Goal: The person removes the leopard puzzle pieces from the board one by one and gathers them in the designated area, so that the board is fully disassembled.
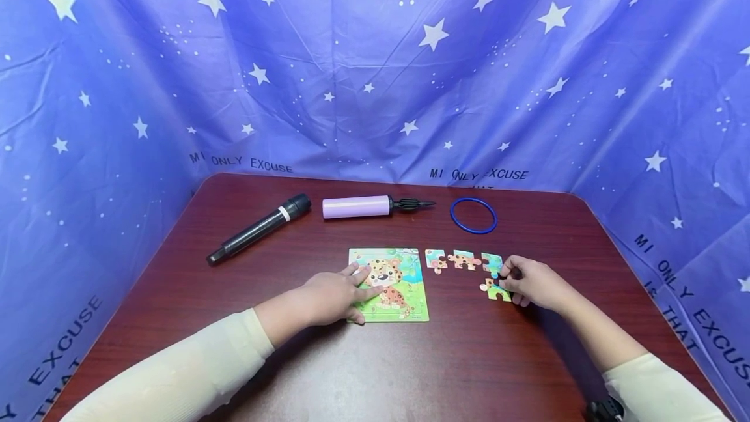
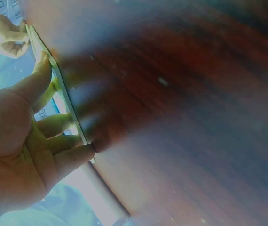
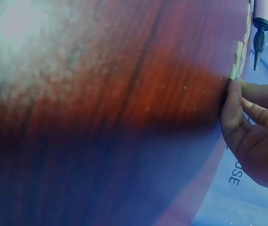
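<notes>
A jigsaw board (image 1: 417, 305) with a cartoon leopard on a green and blue scene lies flat at mid-table. My left hand (image 1: 334, 297) rests on its left part, fingers spread over the picture; the left wrist view shows the fingers (image 2: 70, 157) along the board's edge. To the right, my right hand (image 1: 540, 284) pinches the edge of a green puzzle piece (image 1: 499, 292) at table level. Just above it lies a blue-green puzzle piece (image 1: 491, 262), close to the fingertips. Two more pieces, a leopard-spotted piece (image 1: 464, 260) and a corner piece (image 1: 435, 259), lie between there and the board.
Behind the board lies a lilac hand pump (image 1: 357, 207) with a black nozzle. A black stick-like object (image 1: 252, 236) with a white band is at the back left. A blue ring (image 1: 473, 215) lies at the back right. Starry blue cloth (image 1: 375, 70) surrounds the table.
</notes>
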`<action>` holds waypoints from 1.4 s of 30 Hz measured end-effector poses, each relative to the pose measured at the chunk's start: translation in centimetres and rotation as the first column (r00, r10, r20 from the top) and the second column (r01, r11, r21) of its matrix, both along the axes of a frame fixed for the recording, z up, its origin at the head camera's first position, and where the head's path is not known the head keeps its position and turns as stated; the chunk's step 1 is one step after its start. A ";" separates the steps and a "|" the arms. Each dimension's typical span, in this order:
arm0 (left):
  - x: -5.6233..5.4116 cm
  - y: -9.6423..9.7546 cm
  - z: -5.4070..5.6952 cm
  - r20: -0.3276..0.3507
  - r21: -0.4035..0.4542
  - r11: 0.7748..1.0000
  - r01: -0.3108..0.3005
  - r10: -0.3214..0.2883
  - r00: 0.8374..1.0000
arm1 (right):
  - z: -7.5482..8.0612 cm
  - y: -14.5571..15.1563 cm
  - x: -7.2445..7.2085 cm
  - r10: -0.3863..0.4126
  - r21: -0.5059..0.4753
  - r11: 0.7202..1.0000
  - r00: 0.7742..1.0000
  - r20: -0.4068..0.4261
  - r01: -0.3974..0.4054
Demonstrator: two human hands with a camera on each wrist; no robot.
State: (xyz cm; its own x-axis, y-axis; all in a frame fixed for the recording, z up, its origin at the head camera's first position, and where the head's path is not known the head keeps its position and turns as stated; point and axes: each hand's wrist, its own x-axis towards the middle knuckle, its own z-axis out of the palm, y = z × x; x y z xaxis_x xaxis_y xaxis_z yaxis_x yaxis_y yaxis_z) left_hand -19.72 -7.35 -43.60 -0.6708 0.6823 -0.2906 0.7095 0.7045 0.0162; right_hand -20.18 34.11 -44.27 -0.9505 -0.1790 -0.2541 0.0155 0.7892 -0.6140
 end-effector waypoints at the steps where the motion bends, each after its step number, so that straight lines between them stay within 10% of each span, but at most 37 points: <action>1: 0.0 0.0 0.0 -0.001 -0.001 1.000 0.000 0.000 1.000 | 0.0 0.0 0.0 -0.003 0.010 1.000 1.000 -0.003 0.003; 14: -0.1 -0.2 -0.2 0.008 0.041 0.999 0.004 -0.005 1.000 | 1.5 -1.5 -0.7 0.032 0.082 0.996 0.987 -0.157 -0.020; 25: -0.1 -0.7 -0.5 0.028 0.120 0.993 0.001 -0.004 1.000 | 2.5 -11.9 -2.3 0.169 -0.133 0.974 0.980 -0.108 -0.183; 34: -0.2 -0.6 -0.4 0.013 0.146 0.989 0.019 -0.022 1.000 | 0.5 -18.1 -2.0 0.333 0.151 0.936 0.940 -0.075 -0.319; 42: 0.0 -0.9 -0.5 0.062 0.219 0.974 -0.063 0.051 0.997 | -0.2 -18.9 -2.2 0.331 0.181 0.932 0.941 -0.069 -0.315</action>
